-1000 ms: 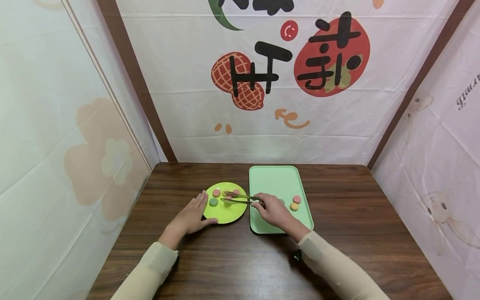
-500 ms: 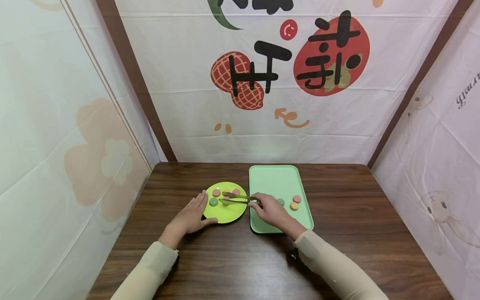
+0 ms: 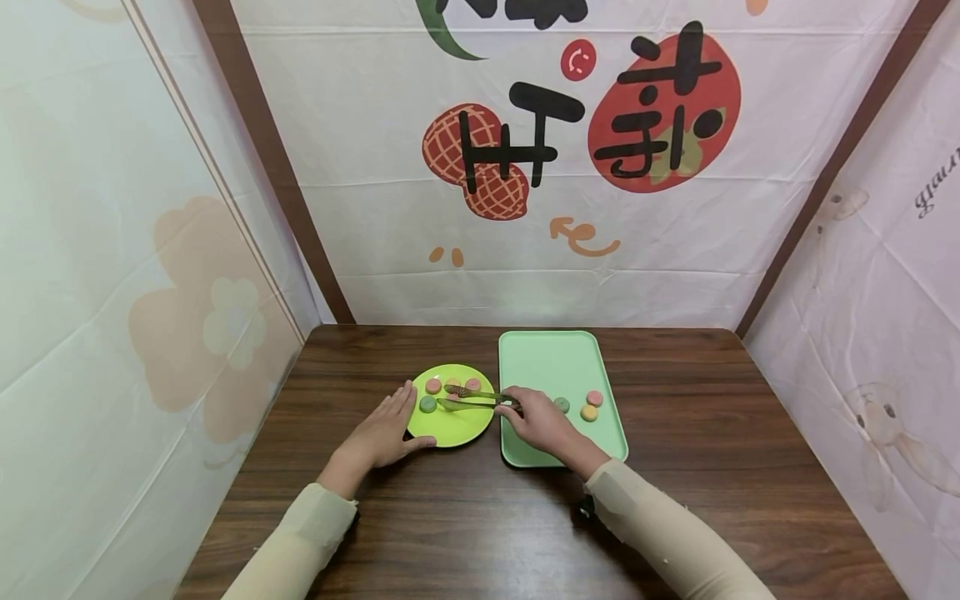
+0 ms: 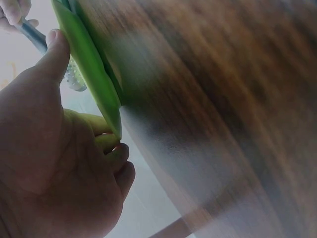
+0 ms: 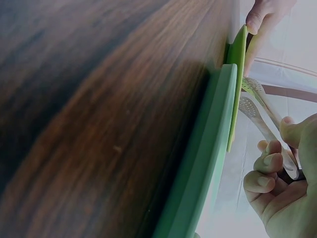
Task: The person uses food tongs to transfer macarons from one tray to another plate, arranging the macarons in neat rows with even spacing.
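Observation:
A yellow-green plate (image 3: 453, 429) holds several macarons: pink (image 3: 433, 386), green (image 3: 427, 404), yellow (image 3: 452, 384) and more pink ones. My left hand (image 3: 382, 429) rests along the plate's left rim, its fingers straight and the thumb spread at the near edge. With my right hand (image 3: 543, 421) I grip metal tongs (image 3: 480, 405), which reach left over the plate. Their tips stand apart on either side of a pink macaron; whether they touch it I cannot tell. The right wrist view shows the perforated tong ends (image 5: 249, 107) above the plate.
To the right of the plate lies a mint-green tray (image 3: 551, 358), partly under my right hand. On it sit a green macaron (image 3: 562, 405), a pink macaron (image 3: 595, 398) and a yellow macaron (image 3: 589, 412). A printed cloth (image 3: 540, 292) stands behind the dark wooden table (image 3: 465, 517).
My right hand and the tongs have shifted slightly left over the plate. More of the green macaron on the tray now shows. My left hand has stayed in place.

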### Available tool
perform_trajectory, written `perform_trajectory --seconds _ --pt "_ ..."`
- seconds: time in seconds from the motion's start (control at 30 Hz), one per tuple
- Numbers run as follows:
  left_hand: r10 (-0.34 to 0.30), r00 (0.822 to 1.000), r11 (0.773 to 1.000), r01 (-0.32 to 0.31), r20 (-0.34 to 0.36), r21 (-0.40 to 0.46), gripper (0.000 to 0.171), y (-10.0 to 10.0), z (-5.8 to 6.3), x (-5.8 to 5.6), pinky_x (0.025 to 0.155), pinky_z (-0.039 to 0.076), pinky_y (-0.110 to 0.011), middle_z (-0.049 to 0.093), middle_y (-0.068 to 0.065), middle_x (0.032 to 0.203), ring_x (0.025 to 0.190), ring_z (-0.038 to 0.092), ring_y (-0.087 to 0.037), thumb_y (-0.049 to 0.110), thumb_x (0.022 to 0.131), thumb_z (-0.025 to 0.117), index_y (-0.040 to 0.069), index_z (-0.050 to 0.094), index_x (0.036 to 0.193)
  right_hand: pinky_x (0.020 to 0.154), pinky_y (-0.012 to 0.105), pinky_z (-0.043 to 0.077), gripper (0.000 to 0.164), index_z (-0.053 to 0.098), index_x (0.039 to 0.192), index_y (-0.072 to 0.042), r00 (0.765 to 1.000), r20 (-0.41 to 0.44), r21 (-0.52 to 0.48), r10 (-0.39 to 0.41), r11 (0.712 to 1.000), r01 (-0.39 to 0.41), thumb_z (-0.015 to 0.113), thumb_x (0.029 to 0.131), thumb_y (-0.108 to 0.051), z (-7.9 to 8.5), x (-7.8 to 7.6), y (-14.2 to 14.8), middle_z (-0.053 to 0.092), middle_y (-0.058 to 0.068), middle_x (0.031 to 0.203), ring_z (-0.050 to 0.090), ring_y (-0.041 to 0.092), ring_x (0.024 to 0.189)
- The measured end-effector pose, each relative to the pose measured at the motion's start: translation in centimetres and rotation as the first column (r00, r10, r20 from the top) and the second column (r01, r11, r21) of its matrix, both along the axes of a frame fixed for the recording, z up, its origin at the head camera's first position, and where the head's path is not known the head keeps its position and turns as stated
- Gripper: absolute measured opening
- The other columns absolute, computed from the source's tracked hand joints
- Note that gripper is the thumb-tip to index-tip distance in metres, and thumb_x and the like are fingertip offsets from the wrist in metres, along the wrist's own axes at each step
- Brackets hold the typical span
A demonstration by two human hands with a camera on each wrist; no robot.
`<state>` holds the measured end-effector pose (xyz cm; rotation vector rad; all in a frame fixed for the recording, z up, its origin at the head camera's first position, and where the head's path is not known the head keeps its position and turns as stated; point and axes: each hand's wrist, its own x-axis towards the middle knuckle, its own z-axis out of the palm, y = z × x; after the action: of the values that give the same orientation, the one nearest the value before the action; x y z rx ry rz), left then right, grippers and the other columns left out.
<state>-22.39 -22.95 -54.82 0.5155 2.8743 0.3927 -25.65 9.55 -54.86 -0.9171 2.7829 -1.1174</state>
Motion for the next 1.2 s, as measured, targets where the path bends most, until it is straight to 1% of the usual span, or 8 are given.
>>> perform_trajectory --seconds 0.13,0.43,0.63,0.93,1.2 --pt "0.000 1.000 1.000 0.000 0.000 -0.006 0.108 0.03 0.12 0.01 0.134 0.017 -0.054 0.009 -0.027 0.177 0.164 0.015 -0.042 0.066 0.103 0.060 -0.008 0.015 0.168 0.086 0.043 0.066 0.031 0.071 0.131 0.000 1.000 0.003 -0.001 0.000 1.000 0.000 0.066 0.110 -0.022 0.08 0.02 -0.10 0.077 0.012 0.114 0.078 0.026 0.102" --pt "0.003 1.000 1.000 -0.003 0.002 0.003 0.107 0.05 0.20 0.08 0.134 0.017 -0.055 0.010 -0.029 0.176 0.164 0.015 -0.043 0.063 0.104 0.062 -0.009 0.015 0.168 0.086 0.044 0.066 0.033 0.070 0.133 0.000 1.000 0.003 0.014 -0.008 1.000 0.008 0.066 0.110 -0.023 0.20 0.15 -0.16 0.077 0.012 0.115 0.077 0.026 0.102" --pt "0.005 1.000 1.000 -0.005 0.005 0.002 0.108 0.10 0.23 0.10 0.134 0.016 -0.055 0.010 -0.028 0.177 0.164 0.015 -0.043 0.064 0.103 0.061 -0.009 0.015 0.168 0.087 0.044 0.066 0.035 0.069 0.135 0.001 1.000 0.014 0.016 -0.010 1.000 0.010 0.065 0.110 -0.025 0.31 0.18 -0.18 0.077 0.013 0.117 0.077 0.027 0.103" --pt "-0.001 1.000 1.000 0.001 -0.003 0.003 0.108 0.07 0.20 0.08 0.134 0.017 -0.055 0.011 -0.029 0.176 0.164 0.016 -0.043 0.064 0.103 0.062 -0.010 0.016 0.168 0.088 0.046 0.066 0.042 0.065 0.140 0.003 1.000 0.023 0.020 -0.019 1.000 0.019 0.064 0.111 -0.027 0.43 0.26 -0.14 0.076 0.017 0.121 0.077 0.029 0.104" --pt "0.002 1.000 1.000 -0.002 -0.005 -0.001 0.107 0.09 0.29 0.14 0.134 0.018 -0.055 0.011 -0.029 0.176 0.164 0.016 -0.043 0.063 0.103 0.062 -0.009 0.016 0.168 0.089 0.047 0.065 0.043 0.066 0.141 0.003 1.000 0.018 0.017 -0.024 1.000 0.023 0.064 0.111 -0.028 0.63 0.36 -0.06 0.076 0.015 0.120 0.077 0.029 0.106"
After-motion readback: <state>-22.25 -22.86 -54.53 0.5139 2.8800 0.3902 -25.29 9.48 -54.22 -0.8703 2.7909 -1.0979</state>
